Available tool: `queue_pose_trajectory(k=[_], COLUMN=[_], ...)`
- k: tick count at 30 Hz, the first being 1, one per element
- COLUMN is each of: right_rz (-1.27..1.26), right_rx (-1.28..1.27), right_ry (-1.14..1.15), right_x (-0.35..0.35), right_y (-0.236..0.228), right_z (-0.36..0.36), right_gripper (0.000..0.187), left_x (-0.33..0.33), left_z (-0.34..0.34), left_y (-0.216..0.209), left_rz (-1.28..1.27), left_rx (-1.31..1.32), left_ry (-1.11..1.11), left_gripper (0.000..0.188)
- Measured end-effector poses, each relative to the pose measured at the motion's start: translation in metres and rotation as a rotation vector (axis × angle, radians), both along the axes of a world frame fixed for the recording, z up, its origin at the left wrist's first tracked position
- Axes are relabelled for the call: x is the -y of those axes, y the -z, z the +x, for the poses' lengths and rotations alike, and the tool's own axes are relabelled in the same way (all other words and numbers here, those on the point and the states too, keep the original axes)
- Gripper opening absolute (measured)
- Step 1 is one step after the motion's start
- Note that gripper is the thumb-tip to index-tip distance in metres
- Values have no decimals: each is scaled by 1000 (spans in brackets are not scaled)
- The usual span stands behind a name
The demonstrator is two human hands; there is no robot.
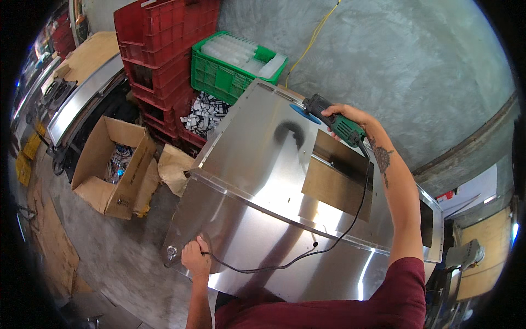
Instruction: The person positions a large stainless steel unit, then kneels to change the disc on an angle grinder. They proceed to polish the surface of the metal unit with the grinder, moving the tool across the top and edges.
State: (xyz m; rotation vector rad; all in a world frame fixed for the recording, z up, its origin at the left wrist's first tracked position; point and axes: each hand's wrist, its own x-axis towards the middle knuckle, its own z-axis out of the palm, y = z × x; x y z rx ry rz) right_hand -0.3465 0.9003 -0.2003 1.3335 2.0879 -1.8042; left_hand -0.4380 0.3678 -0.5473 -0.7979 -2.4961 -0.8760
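My right hand (349, 114) is wrapped round a green and black angle grinder (347, 129). Its blue disc (304, 113) sits at the far edge of a large stainless steel cabinet (241, 153); whether it touches the metal I cannot tell. A dark smudge (289, 133) marks the steel to the left of the disc. Closed near the cabinet's front left corner, my left hand (196, 256) grips the black power cord (285, 267). From there the cord loops across the front panel and up to the grinder. A rectangular opening (339, 186) is cut in the upper panel.
Stacked red crates (159, 60) stand at the back left beside a green crate (219, 71) of whitish plastic parts. An open cardboard box (112, 164) lies on the floor at left. A yellow cord (312, 38) hangs along the grey wall (405, 60).
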Motion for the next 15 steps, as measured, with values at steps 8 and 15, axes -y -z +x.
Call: queue_pose_trajectory(k=[8,15], right_rz=[-16,-20], right_rx=[81,74], right_ry=[-6,-9], right_x=[-35,-44], right_y=[17,24], right_z=[-42,-48], right_gripper=[50,49], left_x=[3,7], left_z=[-2,-1], left_y=[1,9], left_rz=[0,-38], left_rx=[31,33], left_ry=[57,49], left_gripper=[37,39])
